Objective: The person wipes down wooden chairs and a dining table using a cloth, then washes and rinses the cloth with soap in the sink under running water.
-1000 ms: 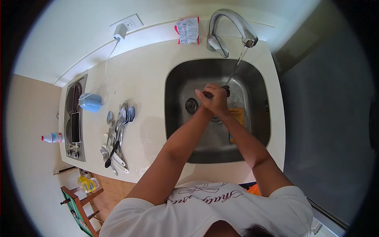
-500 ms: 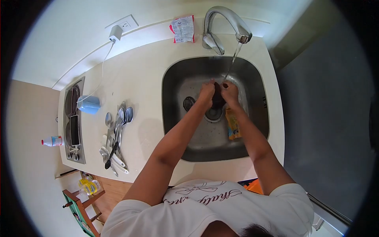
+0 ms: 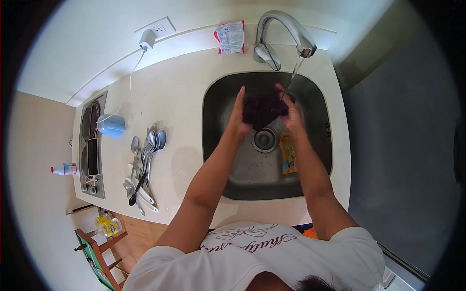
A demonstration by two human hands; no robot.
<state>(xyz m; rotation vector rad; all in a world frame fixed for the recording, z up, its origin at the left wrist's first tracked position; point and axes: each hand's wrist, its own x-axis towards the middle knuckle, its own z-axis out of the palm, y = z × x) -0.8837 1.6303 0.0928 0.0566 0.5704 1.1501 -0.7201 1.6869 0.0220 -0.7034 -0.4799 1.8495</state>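
A dark maroon cloth (image 3: 262, 109) is stretched between my two hands over the back half of the sink (image 3: 228, 182). My left hand (image 3: 238, 118) holds its left side, thumb pointing up. On the other side, my right hand (image 3: 292, 116) grips the right end, just below the stream from the faucet (image 3: 286, 26). Water runs down onto or close to the right fingers. The drain (image 3: 263, 139) shows beneath the cloth. A yellow packet (image 3: 288, 154) lies in the sink beside my right forearm.
Left of the sink, a pile of spoons and forks (image 3: 145, 157) lies on the counter (image 3: 179, 121). Farther left are a blue container (image 3: 111, 125), a stove (image 3: 100, 182) with a phone (image 3: 92, 156) on it, and a white bottle (image 3: 64, 169). A red-and-white packet (image 3: 230, 38) leans at the back wall.
My hands have moved apart, and the bunched cloth is now spread wider between them. The dark round piece left of the drain is no longer visible.
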